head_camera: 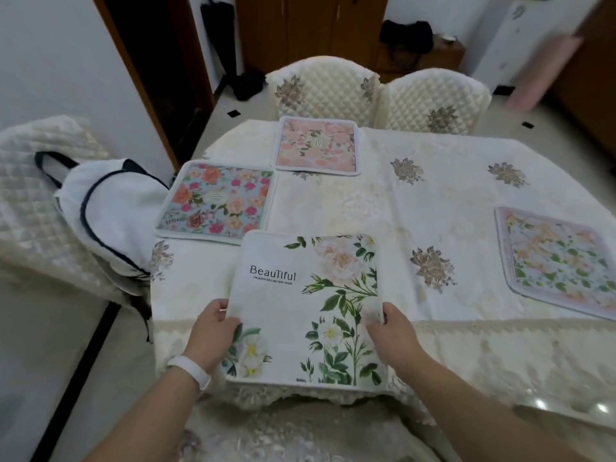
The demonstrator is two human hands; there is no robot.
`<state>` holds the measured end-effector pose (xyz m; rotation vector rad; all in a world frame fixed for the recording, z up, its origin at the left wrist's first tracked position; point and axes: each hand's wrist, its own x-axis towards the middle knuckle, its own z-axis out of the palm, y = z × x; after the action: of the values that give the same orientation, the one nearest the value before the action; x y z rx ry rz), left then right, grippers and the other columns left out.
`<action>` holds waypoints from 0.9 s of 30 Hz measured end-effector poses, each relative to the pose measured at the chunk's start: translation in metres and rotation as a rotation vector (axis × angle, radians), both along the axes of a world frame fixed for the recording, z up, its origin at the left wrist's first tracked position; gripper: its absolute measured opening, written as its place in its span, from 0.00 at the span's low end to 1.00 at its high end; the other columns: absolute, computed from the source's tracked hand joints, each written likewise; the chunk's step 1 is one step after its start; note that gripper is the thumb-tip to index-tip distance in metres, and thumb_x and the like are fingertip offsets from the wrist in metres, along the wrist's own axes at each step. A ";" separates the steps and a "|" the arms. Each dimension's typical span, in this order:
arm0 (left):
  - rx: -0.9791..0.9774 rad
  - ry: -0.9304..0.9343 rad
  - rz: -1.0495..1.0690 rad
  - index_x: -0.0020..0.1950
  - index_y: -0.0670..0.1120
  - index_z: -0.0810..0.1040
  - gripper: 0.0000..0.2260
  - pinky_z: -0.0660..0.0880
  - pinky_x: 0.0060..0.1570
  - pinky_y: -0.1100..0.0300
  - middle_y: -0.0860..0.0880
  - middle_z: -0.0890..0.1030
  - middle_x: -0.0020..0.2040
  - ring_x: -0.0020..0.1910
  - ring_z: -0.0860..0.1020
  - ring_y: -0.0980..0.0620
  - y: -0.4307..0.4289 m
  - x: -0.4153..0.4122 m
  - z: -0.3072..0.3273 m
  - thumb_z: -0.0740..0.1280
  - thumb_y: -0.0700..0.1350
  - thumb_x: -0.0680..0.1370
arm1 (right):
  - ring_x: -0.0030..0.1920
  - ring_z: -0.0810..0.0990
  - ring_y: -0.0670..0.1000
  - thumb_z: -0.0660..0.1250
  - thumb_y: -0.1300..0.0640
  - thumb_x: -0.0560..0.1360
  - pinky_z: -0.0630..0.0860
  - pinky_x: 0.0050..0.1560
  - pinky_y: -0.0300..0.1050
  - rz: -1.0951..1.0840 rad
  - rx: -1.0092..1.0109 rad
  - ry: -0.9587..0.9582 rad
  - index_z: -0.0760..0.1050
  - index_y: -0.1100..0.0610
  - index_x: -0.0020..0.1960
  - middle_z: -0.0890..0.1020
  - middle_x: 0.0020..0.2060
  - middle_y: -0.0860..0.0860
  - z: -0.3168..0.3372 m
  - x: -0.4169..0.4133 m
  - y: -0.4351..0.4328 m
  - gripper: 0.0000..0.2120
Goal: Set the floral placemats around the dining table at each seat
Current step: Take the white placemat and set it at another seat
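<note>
At the near edge of the table (433,208), the left hand (213,331) and right hand (395,331) each pinch one side of the white rose placemat (300,315), thumbs on top, fingers curled beneath. The mat overhangs that edge. Three more lie beyond: a blue placemat (216,200) by the left edge, a pink placemat (318,145) at the far edge before a quilted chair (325,85), and a pale placemat (560,258) by the right edge.

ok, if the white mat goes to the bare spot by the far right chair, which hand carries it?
Right, probably. Both hands pinch the white mat by its side edges, but the right hand is on the side toward the far right chair; the left hand would have to cross over.
</note>
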<state>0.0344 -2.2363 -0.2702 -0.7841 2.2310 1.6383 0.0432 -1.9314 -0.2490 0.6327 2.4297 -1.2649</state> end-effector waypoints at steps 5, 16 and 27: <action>0.008 -0.047 -0.036 0.50 0.47 0.76 0.09 0.79 0.51 0.45 0.45 0.84 0.46 0.46 0.82 0.44 0.006 -0.008 -0.018 0.64 0.34 0.75 | 0.33 0.70 0.51 0.59 0.62 0.77 0.68 0.34 0.44 -0.049 0.041 -0.071 0.71 0.62 0.48 0.75 0.37 0.58 -0.017 -0.006 0.005 0.04; -0.109 -0.113 -0.133 0.53 0.44 0.74 0.07 0.76 0.42 0.54 0.46 0.82 0.46 0.44 0.80 0.47 0.013 -0.005 -0.041 0.64 0.36 0.76 | 0.38 0.75 0.52 0.57 0.64 0.77 0.75 0.40 0.47 -0.020 0.094 -0.145 0.70 0.60 0.52 0.78 0.42 0.53 -0.048 -0.014 0.011 0.06; -0.386 0.026 -0.372 0.56 0.57 0.74 0.15 0.79 0.45 0.54 0.55 0.80 0.50 0.49 0.79 0.54 0.000 0.023 -0.052 0.70 0.50 0.71 | 0.60 0.72 0.56 0.64 0.57 0.75 0.72 0.60 0.49 0.396 0.471 -0.007 0.66 0.55 0.70 0.71 0.63 0.56 -0.066 0.026 0.028 0.24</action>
<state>0.0571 -2.2361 -0.3223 -0.3895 2.5587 1.0708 0.0689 -1.9031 -0.3149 0.2389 2.6860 -0.5399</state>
